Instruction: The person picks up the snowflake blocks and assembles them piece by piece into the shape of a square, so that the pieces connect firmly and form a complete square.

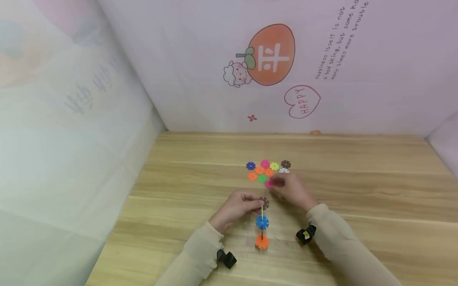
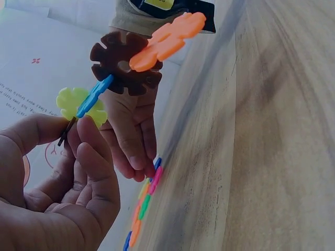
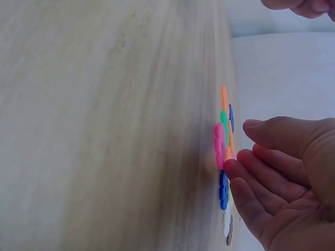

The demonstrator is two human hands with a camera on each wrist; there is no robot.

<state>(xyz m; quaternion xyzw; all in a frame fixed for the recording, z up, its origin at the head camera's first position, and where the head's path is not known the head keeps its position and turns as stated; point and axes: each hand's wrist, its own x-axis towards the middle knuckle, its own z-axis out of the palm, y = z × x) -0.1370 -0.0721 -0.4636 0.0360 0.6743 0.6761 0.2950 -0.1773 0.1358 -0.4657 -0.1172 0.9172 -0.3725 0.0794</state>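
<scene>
My left hand (image 1: pixel 237 207) pinches a brown notched disc (image 1: pixel 265 203) between thumb and fingers. It ends a chain of slotted plastic flower discs. Seen in the left wrist view, a yellow disc (image 2: pixel 70 99), a blue disc (image 2: pixel 94 97), a second brown disc (image 2: pixel 112 56) and an orange disc (image 2: pixel 170 42) follow, each set crosswise in its neighbour. My right hand (image 1: pixel 292 190) reaches to the near edge of a loose group of discs, its fingers loosely extended. Its fingertips are right by a pink disc (image 3: pixel 219 145) and a dark blue disc (image 3: pixel 224 189), with nothing gripped.
The loose discs lie flat on the wooden table (image 1: pixel 186 206): a green one (image 1: pixel 262 178), several orange ones, a yellow one (image 1: pixel 274 166), a brown one (image 1: pixel 286 164) and a white one (image 1: pixel 284 170). A printed cloth wall (image 1: pixel 200 79) rises behind the table. Each wrist carries a black camera.
</scene>
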